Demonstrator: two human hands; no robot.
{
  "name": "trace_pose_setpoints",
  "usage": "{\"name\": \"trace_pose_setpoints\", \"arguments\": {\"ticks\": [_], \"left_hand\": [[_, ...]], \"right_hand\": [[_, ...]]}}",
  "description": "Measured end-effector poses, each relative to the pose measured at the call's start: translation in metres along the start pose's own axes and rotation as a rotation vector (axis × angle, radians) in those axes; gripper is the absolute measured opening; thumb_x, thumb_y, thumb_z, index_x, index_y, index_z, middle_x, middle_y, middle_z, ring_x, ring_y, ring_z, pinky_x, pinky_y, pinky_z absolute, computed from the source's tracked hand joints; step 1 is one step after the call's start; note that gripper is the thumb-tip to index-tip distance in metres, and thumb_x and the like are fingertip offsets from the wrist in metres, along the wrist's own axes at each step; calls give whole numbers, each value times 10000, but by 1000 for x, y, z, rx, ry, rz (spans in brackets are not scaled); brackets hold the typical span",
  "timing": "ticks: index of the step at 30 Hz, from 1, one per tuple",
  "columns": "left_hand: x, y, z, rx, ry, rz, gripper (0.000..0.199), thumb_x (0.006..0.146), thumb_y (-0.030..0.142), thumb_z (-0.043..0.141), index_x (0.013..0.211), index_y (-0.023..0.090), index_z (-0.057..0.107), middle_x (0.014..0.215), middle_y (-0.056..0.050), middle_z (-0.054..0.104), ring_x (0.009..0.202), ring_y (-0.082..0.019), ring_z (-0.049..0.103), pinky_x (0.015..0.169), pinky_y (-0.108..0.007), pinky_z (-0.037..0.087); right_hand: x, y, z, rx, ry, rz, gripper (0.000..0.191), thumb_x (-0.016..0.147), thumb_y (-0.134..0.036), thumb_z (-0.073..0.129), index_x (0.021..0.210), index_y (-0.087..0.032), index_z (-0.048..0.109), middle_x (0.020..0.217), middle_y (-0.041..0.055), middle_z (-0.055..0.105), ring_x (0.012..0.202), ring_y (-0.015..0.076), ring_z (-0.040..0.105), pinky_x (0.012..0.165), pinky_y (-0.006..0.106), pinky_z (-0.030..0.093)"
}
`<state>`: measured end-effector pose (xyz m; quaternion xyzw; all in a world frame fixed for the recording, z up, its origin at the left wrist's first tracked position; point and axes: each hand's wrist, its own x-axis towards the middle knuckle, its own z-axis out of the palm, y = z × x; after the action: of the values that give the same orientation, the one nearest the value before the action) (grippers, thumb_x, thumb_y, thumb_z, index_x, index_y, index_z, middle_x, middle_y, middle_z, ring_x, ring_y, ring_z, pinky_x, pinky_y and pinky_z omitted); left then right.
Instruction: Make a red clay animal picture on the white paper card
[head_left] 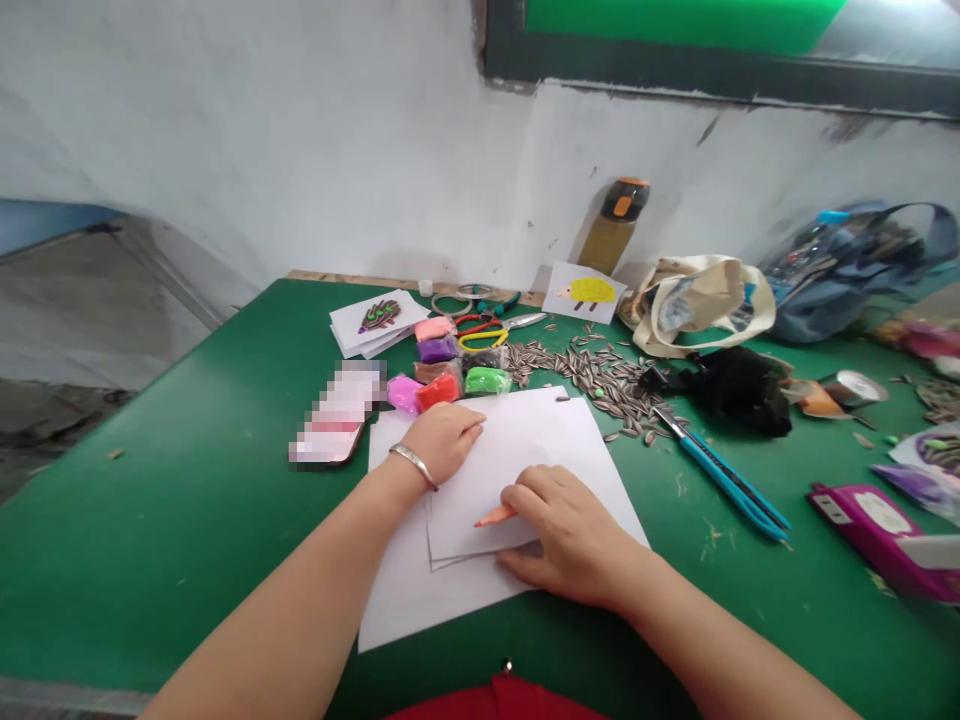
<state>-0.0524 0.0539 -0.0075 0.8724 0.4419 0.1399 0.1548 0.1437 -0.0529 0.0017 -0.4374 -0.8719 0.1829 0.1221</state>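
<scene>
The work on the upper white sheet looks barely begun: no drawn line can be made out on its visible part, though the hands cover some of it. It lies on a larger white sheet, near the middle of the near edge of the table. The right hand has its grip clamped on an orange pencil, whose reddish tip points toward the left edge; whether it touches the paper I cannot tell. The left hand lies palm down over the upper sheet's left side, fingers extended, its grip closed on nothing visible. Toward the far edge, two pictures look complete: a seed-covered card nearer the far left corner, and a yellow-figure card propped farther right. Materials seem unused for this sheet: the clay packets lie grouped just beyond the paper, next to the yellow-handled scissors, and the striped seeds are strewn loose toward the far edge. Any coloring, clay or seeds on the upper sheet appear not yet done.
</scene>
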Motion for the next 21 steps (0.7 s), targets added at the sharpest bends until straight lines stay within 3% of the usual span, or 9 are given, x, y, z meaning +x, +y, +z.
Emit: {"name": "trace_pose_setpoints", "arguments": {"ticks": [6,12,16,18,21], "left_hand": [[2,2,-1,-12,-10,-31,291,896,226,473,1059,155,704,1051,-68,726,974,-221,649,903,-347,488],[2,2,-3,-56,-20,-85,313,895,230,459,1077,156,703,1086,-61,720,1008,-213,647,929,-340,487],[0,3,-2,-92,-8,-72,312,883,225,460,1059,174,712,1067,-44,729,993,-199,657,935,-334,495],[-1,5,1,-140,20,-59,304,874,227,468,1040,180,718,1045,-38,736,978,-193,665,930,-333,503],[-2,10,6,-212,83,-66,293,874,264,491,1039,173,716,1054,-47,733,987,-198,665,927,-339,511]], "right_hand": [[7,13,8,-64,139,51,200,803,-323,610,963,-206,595,926,57,570,883,222,519,790,351,374],[8,15,13,-64,171,71,186,814,-315,605,960,-200,601,909,60,578,866,223,531,780,351,387],[6,15,10,29,234,59,281,777,-358,674,1004,-213,597,969,67,579,902,230,533,793,356,401],[5,19,8,149,338,117,309,794,-365,660,1048,-209,579,986,69,574,893,217,532,777,337,414],[3,31,8,291,620,363,192,900,-365,512,979,-201,575,885,45,562,778,183,511,722,311,409]]}}
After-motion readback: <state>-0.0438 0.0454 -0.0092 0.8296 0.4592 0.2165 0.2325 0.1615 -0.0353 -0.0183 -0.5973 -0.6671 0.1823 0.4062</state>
